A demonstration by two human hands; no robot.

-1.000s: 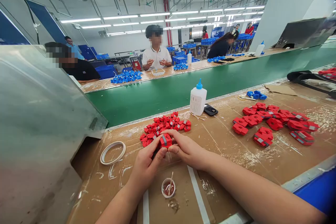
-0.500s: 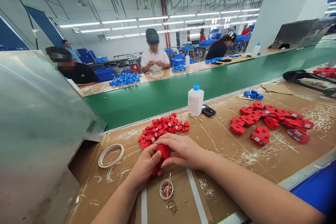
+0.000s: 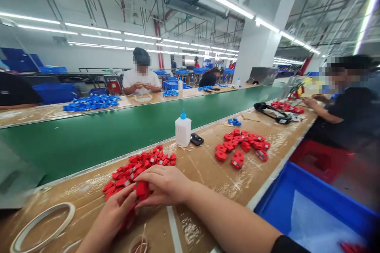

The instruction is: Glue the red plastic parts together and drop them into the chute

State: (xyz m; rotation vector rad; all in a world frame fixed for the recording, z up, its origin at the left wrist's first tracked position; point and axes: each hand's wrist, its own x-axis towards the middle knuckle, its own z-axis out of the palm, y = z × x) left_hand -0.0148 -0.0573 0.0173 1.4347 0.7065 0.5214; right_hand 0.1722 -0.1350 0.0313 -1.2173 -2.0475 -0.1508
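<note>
A red plastic part (image 3: 142, 190) is between my two hands, partly covered by fingers. My left hand (image 3: 120, 205) grips it from the lower left. From the right, the fingers and thumb of my right hand (image 3: 166, 185) close around it. Just behind them lies a heap of small red plastic parts (image 3: 139, 165), some with grey patches. More red shows below my left fingers; whether it belongs to the held part I cannot tell. A small cup (image 3: 138, 246) with a thin wooden stick (image 3: 144, 232) stands near the bottom edge, cut off by the frame.
A tape roll (image 3: 67, 221) lies left. Behind the heap stand a white bottle (image 3: 183, 131) and a black device (image 3: 197, 139). Assembled red pieces (image 3: 237, 142) and blue pieces (image 3: 234, 122) lie right. A blue bin (image 3: 267, 197) adjoins the table; a co-worker (image 3: 350, 102) sits beyond. A green conveyor (image 3: 148, 116) runs behind.
My view has swung to the right, bringing the blue bin and the right-hand co-worker into sight. Both hands still hold the red part.
</note>
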